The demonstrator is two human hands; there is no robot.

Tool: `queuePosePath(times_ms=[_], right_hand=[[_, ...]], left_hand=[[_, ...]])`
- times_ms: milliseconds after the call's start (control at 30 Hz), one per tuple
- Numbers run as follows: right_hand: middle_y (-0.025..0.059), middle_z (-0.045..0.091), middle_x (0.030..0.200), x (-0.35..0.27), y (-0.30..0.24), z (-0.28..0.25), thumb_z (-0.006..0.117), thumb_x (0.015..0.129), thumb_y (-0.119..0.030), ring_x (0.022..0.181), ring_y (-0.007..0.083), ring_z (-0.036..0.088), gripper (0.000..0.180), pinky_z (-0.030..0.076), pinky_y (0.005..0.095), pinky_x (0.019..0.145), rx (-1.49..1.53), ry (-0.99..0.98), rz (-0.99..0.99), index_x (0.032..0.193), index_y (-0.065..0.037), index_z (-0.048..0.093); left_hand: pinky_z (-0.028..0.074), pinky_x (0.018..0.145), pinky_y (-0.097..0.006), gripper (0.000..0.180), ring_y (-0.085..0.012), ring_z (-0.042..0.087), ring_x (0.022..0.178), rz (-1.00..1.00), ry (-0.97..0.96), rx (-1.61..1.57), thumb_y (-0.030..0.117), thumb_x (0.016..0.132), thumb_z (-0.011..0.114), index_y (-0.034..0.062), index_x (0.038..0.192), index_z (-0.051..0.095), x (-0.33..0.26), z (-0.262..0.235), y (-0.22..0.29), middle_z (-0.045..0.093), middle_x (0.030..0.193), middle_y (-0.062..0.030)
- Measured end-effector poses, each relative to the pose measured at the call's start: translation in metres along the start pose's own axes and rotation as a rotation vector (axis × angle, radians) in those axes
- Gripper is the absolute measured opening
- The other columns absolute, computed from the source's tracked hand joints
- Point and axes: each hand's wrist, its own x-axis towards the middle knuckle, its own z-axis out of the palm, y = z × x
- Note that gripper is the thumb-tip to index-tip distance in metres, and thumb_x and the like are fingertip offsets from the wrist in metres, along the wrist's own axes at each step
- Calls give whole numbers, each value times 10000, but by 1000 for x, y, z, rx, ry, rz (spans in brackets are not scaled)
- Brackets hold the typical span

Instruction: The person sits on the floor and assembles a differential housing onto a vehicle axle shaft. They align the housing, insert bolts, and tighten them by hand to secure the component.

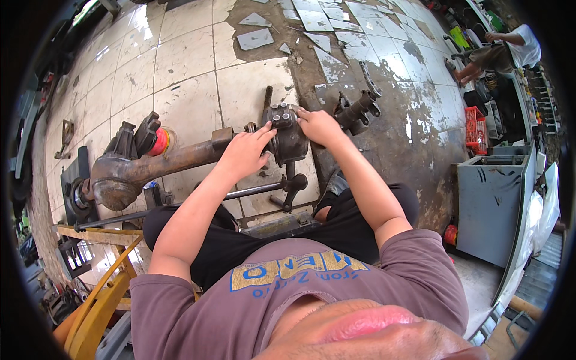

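Left hand: one, the left hand (245,153) lies palm-down against the left flank of the steering gearbox (288,137), fingers spread and pressing — not closed around anything.
Right hand: one, the right hand (318,125) rests on the gearbox's upper right edge, fingertips curled onto its top cover; touching it, whether it truly grips I cannot tell.
Gearbox: one dark cast housing, standing on the tiled floor (192,78) just in front of the person's knees, between the two hands.
Bolt heads: four show on its top cover, close together.
Axle: one rusty axle beam (150,165) runs leftward from the gearbox to a rounded knuckle end.
Rods: one thin steel rod (180,204) lies below the beam, roughly parallel to it.
Red and yellow piece: one, a round part (161,141) just behind the beam.
Second casting: one dark bracketed part (359,111) sits right of the gearbox, near the right hand.
Broken tiles: several loose shards (255,39) lie far up the floor.
Cabinet: one grey metal cabinet (489,204) at the right.
Crate: one red crate (474,126) beyond it.
Other people: one seated person (510,51) — well apart, top right.
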Motion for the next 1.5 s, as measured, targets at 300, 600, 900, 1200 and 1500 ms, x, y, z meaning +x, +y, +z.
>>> queuePosePath(times_ms=[300, 600, 900, 1200, 1500], right_hand=[[209, 765, 1225, 3, -24, -46, 573, 1059, -361, 1142, 443, 714, 409, 554, 523, 1042, -49, -244, 47, 1325, -118, 767], [198, 765, 1265, 4, -15, -32, 548, 1060, -396, 1183, 427, 716, 441, 556, 524, 1059, -5, -186, 89, 1365, -157, 759], [211, 765, 1250, -1, -13, -20, 561, 1057, -400, 1183, 431, 712, 435, 558, 524, 1053, -81, -129, 50, 1393, -191, 743], [197, 740, 1319, 3, -21, -49, 560, 1062, -346, 1183, 444, 702, 412, 556, 538, 1039, -63, -309, 21, 1347, -119, 751], [197, 761, 1270, -7, -30, -29, 561, 1053, -350, 1170, 433, 716, 427, 549, 539, 1057, 7, -80, -19, 1379, -144, 746]], left_hand=[[532, 1050, -455, 692, -323, 681, 1239, 8, 42, 46, 198, 900, 769, 82, 1541, 536, -5, 9, -8, 513, 1659, -140], [530, 1047, -453, 682, -290, 691, 1237, 16, 48, 52, 219, 906, 773, 90, 1538, 550, -3, 10, -7, 510, 1669, -129], [509, 1094, -452, 706, -275, 681, 1278, -1, 34, 60, 224, 912, 786, 100, 1559, 532, -4, 11, -7, 487, 1692, -116], [545, 1036, -456, 714, -292, 699, 1244, -8, 30, 35, 234, 870, 821, 82, 1520, 567, -5, 9, -7, 514, 1663, -156], [544, 1019, -472, 719, -314, 714, 1193, 18, 48, 18, 214, 864, 803, 70, 1522, 551, -4, 9, -6, 518, 1655, -171]])
